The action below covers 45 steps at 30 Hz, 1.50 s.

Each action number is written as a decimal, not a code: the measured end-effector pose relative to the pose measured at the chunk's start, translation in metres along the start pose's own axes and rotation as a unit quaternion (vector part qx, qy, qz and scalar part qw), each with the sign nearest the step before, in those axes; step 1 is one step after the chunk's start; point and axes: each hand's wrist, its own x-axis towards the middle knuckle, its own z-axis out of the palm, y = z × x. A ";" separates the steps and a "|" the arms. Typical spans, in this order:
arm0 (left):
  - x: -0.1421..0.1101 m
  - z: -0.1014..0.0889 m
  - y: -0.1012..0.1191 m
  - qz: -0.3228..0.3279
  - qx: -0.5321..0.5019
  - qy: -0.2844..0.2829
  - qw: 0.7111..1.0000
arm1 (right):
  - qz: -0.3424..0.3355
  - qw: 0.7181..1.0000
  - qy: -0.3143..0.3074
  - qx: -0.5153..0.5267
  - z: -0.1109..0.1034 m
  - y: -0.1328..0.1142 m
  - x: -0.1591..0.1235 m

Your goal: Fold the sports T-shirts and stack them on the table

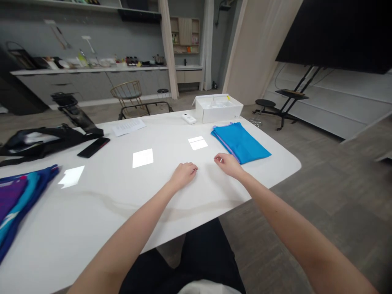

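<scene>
My left hand (183,176) is over the white table (122,188), its fingers loosely curled together and nothing visible in them. Just to its right, my right hand (228,164) is closed the same way, the fingertips drawn in toward the thumb. A gap of bare tabletop separates the two hands. Right beside my right hand lies a folded bright blue cloth (243,141) with a purple edge along its left side. At the far left of the table, a stack of folded fabric (18,200) in purple, teal and navy is cut off by the frame edge.
A white box (218,109) and a small white device (189,119) stand at the table's far side. To the left are a black phone (93,147), a paper sheet (130,127) and a black bag (45,143). A large screen (337,32) stands at right.
</scene>
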 end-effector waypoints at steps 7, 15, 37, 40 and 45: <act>-0.120 -0.045 -0.101 -0.145 0.018 0.048 0.988 | -0.073 0.988 -0.110 0.076 0.101 -0.115 0.042; -0.256 -0.095 -0.206 -0.332 0.065 0.112 0.934 | -0.165 0.958 -0.187 0.145 0.215 -0.252 0.102; -0.445 -0.160 -0.256 -0.573 0.228 0.223 0.755 | -0.433 0.879 -0.185 0.066 0.373 -0.589 0.093; -0.440 -0.161 -0.247 -0.529 0.221 0.270 0.774 | -0.420 0.887 -0.169 0.088 0.369 -0.578 0.087; -0.394 -0.150 -0.228 -0.467 0.195 0.309 0.806 | -0.375 0.908 -0.105 0.154 0.330 -0.497 0.086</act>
